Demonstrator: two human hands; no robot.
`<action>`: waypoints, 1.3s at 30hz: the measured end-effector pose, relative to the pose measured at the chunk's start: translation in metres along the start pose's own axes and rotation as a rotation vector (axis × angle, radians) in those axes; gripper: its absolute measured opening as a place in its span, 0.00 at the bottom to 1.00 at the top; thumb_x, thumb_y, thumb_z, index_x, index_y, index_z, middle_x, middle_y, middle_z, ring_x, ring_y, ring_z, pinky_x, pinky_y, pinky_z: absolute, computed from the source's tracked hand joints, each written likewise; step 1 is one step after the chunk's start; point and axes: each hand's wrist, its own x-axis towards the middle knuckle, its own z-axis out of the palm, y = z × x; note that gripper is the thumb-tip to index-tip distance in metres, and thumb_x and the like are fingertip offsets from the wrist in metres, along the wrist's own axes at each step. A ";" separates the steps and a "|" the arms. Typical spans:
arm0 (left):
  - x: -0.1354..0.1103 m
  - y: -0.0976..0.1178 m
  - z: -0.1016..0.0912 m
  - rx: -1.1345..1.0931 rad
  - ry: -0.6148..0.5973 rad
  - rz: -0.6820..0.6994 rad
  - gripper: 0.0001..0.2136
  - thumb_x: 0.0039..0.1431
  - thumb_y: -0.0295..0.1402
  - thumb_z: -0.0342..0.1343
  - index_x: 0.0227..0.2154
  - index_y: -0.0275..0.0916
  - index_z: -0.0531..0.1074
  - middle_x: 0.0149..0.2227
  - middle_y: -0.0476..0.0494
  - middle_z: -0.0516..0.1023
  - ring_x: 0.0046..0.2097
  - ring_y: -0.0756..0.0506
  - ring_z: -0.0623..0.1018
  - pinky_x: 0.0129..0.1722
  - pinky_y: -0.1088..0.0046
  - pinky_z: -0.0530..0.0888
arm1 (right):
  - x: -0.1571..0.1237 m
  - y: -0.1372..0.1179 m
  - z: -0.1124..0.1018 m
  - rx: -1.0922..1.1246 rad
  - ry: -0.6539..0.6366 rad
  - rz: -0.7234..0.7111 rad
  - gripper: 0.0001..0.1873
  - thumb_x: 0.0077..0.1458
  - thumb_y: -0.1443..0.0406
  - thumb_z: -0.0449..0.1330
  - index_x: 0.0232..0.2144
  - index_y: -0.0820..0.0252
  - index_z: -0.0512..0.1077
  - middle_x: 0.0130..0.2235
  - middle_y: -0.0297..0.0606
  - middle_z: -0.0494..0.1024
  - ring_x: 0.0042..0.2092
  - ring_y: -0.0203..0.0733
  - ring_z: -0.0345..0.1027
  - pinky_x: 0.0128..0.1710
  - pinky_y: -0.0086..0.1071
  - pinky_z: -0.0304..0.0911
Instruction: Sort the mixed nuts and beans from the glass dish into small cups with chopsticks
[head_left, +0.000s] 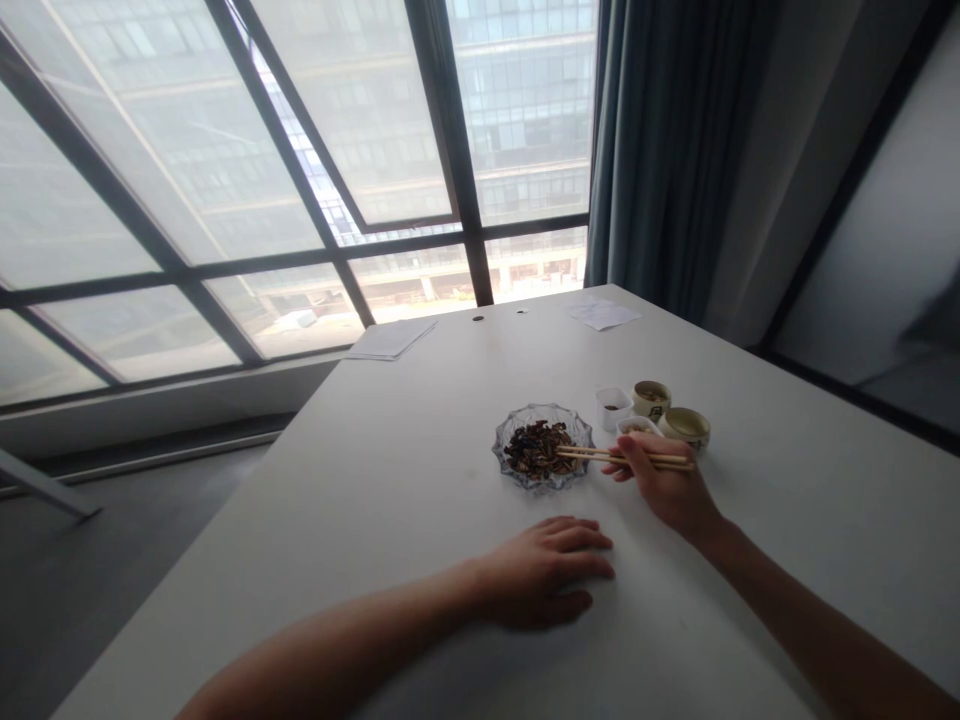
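My right hand (658, 485) is shut on a pair of light wooden chopsticks (622, 458), whose tips reach over a cut-glass dish (544, 412). The dish holds a heap of dark brown, flaky food (535, 448), and the chopstick tips sit at its right side. My left hand (544, 572) lies flat and palm down on the white table (337, 510), holding nothing, with its fingers a little apart. It is closer to me than the dish and does not touch it.
Behind my right hand stand a small white plastic cup (613, 408), a white dish (637, 426) and two small ceramic cups (651, 399) (686, 428). Sheets of paper (390, 339) (604, 314) lie at the far edge, near a large window (285, 160).
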 end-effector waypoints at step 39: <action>0.000 -0.002 0.002 0.007 0.012 0.012 0.18 0.70 0.34 0.60 0.61 0.43 0.73 0.67 0.35 0.74 0.71 0.33 0.70 0.73 0.54 0.63 | 0.005 0.011 -0.005 -0.057 0.018 -0.002 0.27 0.65 0.43 0.64 0.28 0.58 0.81 0.29 0.43 0.86 0.27 0.44 0.83 0.27 0.33 0.80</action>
